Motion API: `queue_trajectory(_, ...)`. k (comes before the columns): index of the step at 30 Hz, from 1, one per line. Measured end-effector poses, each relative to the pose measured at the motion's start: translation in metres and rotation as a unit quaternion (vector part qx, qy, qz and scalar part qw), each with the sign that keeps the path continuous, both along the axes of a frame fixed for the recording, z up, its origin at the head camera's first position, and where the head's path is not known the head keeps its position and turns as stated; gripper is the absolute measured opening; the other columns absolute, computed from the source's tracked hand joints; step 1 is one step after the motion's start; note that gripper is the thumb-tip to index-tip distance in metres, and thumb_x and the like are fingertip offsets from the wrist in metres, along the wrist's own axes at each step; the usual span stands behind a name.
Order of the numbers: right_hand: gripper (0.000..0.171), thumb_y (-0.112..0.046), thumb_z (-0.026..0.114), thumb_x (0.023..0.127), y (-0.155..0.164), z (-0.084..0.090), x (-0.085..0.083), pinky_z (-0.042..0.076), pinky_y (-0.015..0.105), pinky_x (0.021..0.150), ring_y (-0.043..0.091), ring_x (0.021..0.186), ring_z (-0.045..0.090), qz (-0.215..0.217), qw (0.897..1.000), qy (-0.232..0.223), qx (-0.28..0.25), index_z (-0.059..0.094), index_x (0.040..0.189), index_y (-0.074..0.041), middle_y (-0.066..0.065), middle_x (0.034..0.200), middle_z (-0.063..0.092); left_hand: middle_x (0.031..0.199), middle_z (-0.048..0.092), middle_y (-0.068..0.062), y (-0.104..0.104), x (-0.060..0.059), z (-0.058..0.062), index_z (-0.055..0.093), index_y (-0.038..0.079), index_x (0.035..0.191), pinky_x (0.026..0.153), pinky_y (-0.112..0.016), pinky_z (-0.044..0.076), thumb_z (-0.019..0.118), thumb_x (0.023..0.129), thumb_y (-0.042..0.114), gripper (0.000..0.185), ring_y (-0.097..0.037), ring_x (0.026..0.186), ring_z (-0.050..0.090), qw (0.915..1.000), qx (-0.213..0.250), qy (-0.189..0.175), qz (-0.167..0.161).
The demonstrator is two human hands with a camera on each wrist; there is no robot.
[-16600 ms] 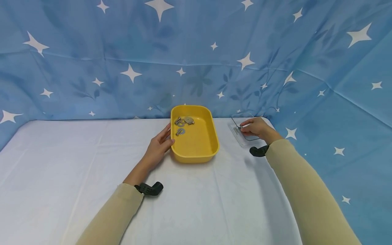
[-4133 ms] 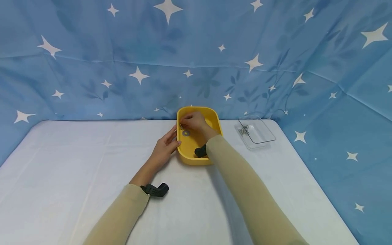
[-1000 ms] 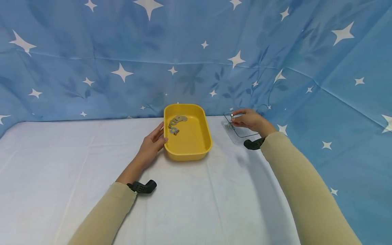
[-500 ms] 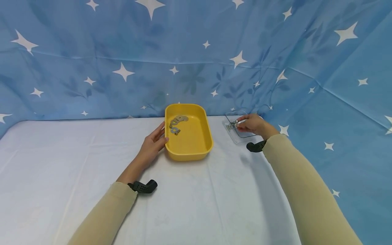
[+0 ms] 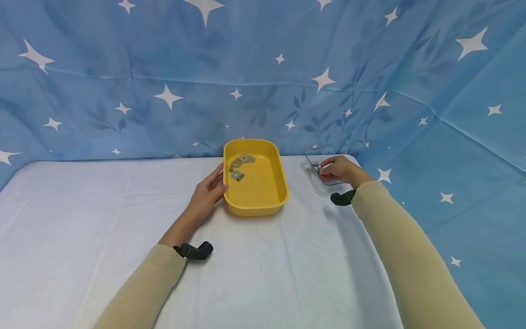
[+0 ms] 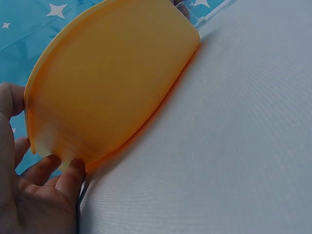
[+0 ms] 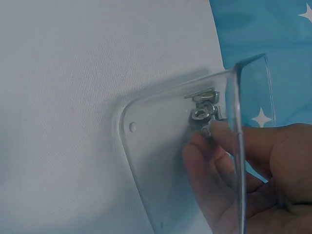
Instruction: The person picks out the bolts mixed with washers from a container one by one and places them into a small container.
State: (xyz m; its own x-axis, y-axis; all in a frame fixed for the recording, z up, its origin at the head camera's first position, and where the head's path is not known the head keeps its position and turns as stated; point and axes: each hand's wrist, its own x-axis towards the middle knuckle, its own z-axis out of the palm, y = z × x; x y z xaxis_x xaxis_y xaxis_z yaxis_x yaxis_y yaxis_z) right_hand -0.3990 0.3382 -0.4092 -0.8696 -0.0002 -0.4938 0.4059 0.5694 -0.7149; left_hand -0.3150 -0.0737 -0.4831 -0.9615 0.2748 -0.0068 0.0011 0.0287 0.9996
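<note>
In the head view, my left hand (image 5: pixel 207 192) holds the left side of the yellow tray (image 5: pixel 256 212), thumb at the rim. The left wrist view shows its fingertips (image 6: pixel 73 170) against the tray's outer wall (image 6: pixel 117 68). Several flat washers (image 5: pixel 245 158) and a couple of small bolts (image 5: pixel 240 177) lie along the tray's left side. My right hand (image 5: pixel 339 169) reaches inside a clear plastic box (image 5: pixel 319 187) at the right. Between its thumb and fingers it pinches a small bolt (image 7: pixel 206 131), partly hidden, right by a little heap of metal bolts (image 7: pixel 207 100).
Both containers stand on a white-covered table (image 5: pixel 246 269), near its back edge. Behind and to the right hangs a blue star-patterned curtain (image 5: pixel 263 68). The clear box's upright wall (image 7: pixel 237 112) runs close beside my right hand.
About four seconds ago the right hand was in the yellow tray. Over the last second it has lowered the bolt into the clear box. The left hand stays on the tray.
</note>
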Motion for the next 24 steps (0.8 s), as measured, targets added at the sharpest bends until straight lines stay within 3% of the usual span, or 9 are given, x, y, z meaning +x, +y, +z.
queue_trajectory(15,0.041,-0.002,0.053,0.102,-0.002,0.006,0.002,0.059,0.023,0.078,0.011,0.085,0.063,-0.003,0.999,-0.023,0.024,0.049,0.142,0.005,0.005,0.103,0.062,0.166,0.032,0.004,0.002,0.0,0.001,0.025,0.041,0.159,0.114,-0.037,0.045,0.056,0.101,0.023,0.068,-0.018,0.15,0.039,1.0,-0.003,0.0,-0.001)
queue_trajectory(24,0.043,0.0,0.052,0.102,-0.003,0.014,-0.001,0.054,0.036,0.105,0.012,0.092,0.066,-0.006,1.0,-0.015,0.021,0.048,0.144,0.007,0.002,0.101,0.066,0.166,0.032,0.003,0.001,0.001,0.0,0.026,0.039,0.16,0.112,-0.031,0.047,0.056,0.1,0.023,0.069,-0.018,0.15,0.039,1.0,-0.004,0.002,0.004)
